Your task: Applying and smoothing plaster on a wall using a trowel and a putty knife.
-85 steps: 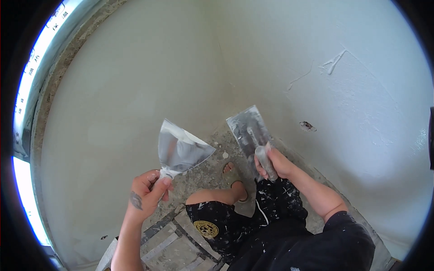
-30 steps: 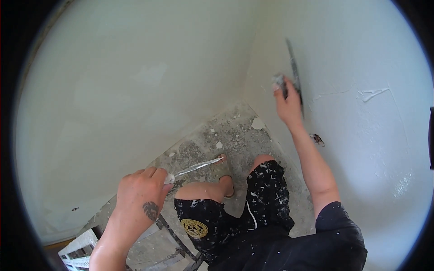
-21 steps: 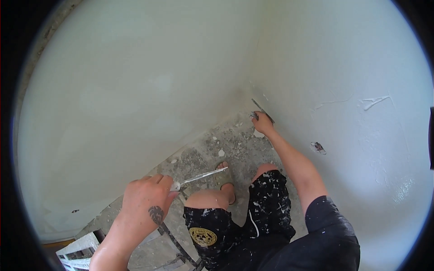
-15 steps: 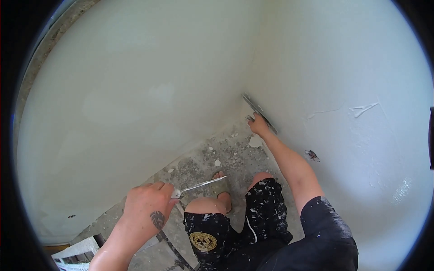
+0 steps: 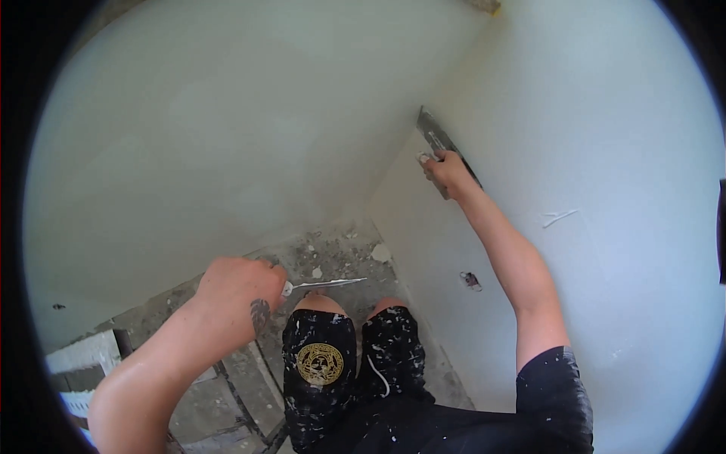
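My right hand (image 5: 451,172) grips the handle of a plastering trowel (image 5: 446,142). Its long grey blade lies against the right wall (image 5: 597,136), with one end close to the corner. Low on the left, my left hand (image 5: 240,284) is closed round the pale handle of a putty knife (image 5: 333,284). That blade is seen nearly edge-on, points right above my knees, and carries white plaster along it. A raised ridge of wet plaster (image 5: 560,219) marks the right wall beside my right forearm.
An opening with exposed wires (image 5: 470,281) sits low in the right wall. Plaster scraps (image 5: 380,253) dot the grey concrete floor (image 5: 340,238). A white-spattered step stool or ladder (image 5: 87,356) stands at lower left. The left wall (image 5: 212,136) meets the right one at the corner.
My right hand and the trowel have moved up the right wall. The long plaster marks there have shrunk to a short ridge. The view has shifted; the putty knife stays at about knee height.
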The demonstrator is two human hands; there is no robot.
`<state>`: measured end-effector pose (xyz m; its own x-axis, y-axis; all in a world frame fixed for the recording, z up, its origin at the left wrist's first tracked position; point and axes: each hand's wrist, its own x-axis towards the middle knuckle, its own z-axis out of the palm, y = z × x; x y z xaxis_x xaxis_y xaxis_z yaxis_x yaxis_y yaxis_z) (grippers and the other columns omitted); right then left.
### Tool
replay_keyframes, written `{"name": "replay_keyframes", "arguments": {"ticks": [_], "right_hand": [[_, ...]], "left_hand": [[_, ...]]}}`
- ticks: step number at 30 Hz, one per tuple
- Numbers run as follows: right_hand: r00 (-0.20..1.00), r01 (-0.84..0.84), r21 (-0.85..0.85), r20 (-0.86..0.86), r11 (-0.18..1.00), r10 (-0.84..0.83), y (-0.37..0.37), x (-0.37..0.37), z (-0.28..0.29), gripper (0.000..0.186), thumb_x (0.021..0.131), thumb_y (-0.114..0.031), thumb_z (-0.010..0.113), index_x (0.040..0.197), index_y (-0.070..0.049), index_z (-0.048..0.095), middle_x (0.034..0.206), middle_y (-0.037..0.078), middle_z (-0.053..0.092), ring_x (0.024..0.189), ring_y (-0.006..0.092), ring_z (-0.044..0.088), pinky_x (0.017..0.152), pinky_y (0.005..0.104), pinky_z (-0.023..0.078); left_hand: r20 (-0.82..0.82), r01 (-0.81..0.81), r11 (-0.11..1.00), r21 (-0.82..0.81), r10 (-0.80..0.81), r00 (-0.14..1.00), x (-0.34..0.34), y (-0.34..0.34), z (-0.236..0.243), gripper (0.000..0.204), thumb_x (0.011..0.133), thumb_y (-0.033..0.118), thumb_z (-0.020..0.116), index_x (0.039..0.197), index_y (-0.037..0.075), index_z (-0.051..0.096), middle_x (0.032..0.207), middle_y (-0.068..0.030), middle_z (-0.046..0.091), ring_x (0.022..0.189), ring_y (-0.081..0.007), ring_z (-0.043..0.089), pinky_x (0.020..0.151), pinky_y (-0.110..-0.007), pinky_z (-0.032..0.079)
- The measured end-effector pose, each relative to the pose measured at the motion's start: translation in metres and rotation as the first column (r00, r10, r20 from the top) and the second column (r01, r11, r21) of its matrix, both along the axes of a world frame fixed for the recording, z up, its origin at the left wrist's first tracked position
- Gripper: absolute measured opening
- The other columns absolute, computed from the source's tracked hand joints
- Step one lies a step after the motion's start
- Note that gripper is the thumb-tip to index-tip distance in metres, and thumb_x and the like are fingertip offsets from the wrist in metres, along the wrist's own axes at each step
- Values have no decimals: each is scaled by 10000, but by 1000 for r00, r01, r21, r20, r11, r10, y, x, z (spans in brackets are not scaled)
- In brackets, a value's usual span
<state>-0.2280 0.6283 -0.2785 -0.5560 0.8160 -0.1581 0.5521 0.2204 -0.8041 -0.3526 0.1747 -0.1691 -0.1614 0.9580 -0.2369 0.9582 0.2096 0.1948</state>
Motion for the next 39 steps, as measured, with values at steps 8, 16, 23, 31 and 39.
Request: {"name": "replay_keyframes", "arguments": {"ticks": [8,16,23,31,39], "right_hand": [[997,-60,-10,-38,998,60,-9,8,129,328,906,-192,683,1051,97,624,833,113,658,682,177,626,596,322,514],[995,-42,-57,-90,998,37,-12,17,213,318,946,-148,615,1167,77,576,908,209,695,708,209,685,588,312,573],[962,-10,-55,-273,998,-6,-19,19,299,299,952,-178,613,1142,52,592,966,186,693,733,191,675,642,312,583],[879,-123,389,-384,913,282,-105,63,238,297,856,-211,739,1035,-7,619,821,56,638,699,124,601,622,278,487],[516,-191,-89,-856,977,23,-146,126,64,220,878,-163,723,1034,-39,630,854,25,671,764,105,636,690,311,536]], "left_hand": [[18,18,1000,5,-18,1000,3,-11,-11,215,853,241,670,860,28,643,843,-155,672,840,-363,660,737,-466,523],[5,-62,991,122,62,998,-2,-17,-32,206,842,227,671,863,23,646,852,-179,668,862,-386,650,768,-482,511],[-16,-69,992,103,71,997,-2,-18,-23,197,842,225,669,860,31,642,843,-180,666,854,-392,647,754,-487,510],[20,-155,950,272,156,988,0,-11,-23,241,877,274,655,886,33,655,797,-189,677,821,-392,649,733,-478,505],[750,-233,971,-60,198,631,10,14,5,264,970,266,609,940,10,664,724,-31,649,685,-104,619,619,-282,482]]}}
